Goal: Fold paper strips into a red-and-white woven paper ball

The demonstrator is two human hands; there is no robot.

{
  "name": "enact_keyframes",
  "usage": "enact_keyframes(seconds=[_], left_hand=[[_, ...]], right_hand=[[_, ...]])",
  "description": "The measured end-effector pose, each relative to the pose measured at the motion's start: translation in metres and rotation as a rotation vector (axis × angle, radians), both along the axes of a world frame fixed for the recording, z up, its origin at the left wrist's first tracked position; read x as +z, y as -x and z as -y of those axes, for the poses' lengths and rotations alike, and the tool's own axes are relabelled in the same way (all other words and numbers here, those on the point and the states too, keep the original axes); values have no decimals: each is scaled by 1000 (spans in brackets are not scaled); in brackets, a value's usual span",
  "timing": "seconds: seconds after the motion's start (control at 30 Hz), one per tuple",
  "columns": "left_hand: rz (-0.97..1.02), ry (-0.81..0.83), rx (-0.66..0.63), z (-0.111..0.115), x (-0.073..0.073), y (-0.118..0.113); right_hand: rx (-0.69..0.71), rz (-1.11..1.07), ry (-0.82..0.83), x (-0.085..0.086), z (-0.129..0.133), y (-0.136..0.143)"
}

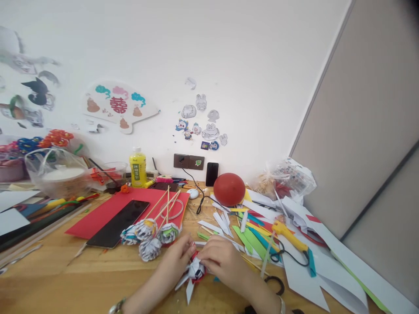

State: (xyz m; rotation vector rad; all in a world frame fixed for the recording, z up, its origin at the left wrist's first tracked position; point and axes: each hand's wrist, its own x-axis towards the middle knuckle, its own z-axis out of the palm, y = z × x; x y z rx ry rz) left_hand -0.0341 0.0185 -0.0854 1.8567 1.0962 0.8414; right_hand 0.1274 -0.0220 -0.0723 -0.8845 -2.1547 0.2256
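Observation:
Both hands meet low in the middle of the head view, over a small folded paper flower (195, 269) in white and red, with pointed white strips sticking out toward me. My left hand (178, 257) has its fingers closed on the flower's upper left side. My right hand (219, 257) pinches its upper right side, fingers bent together. Just beyond my left hand lie several finished paper flowers (149, 248) on wooden sticks (167, 203), partly over a red sheet (131, 196).
A black tablet (119, 222) lies on the red sheet. A yellow bottle (138, 169), a phone (212, 174) and a red balloon (229, 189) stand near the wall. At right are paper scraps (248, 240), a yellow glue gun (290, 235) and black-handled scissors (275, 285).

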Motion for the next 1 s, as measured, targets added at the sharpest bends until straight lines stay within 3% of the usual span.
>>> enact_keyframes(seconds=[0.1,0.3,0.4,0.6,0.8,1.0], left_hand=[[-46,-37,20,2,3,1],[-155,-121,-36,5,5,1],[-140,-133,18,3,3,1],[-71,-153,61,2,3,1],[-129,-168,64,6,6,0],[-104,-182,117,5,6,1]], right_hand=[[52,48,-41,5,2,-1],[-20,188,-26,6,5,0],[-3,238,-89,3,5,2],[44,186,-105,8,6,-1],[-20,-5,112,8,9,1],[-33,-22,52,0,10,8]])
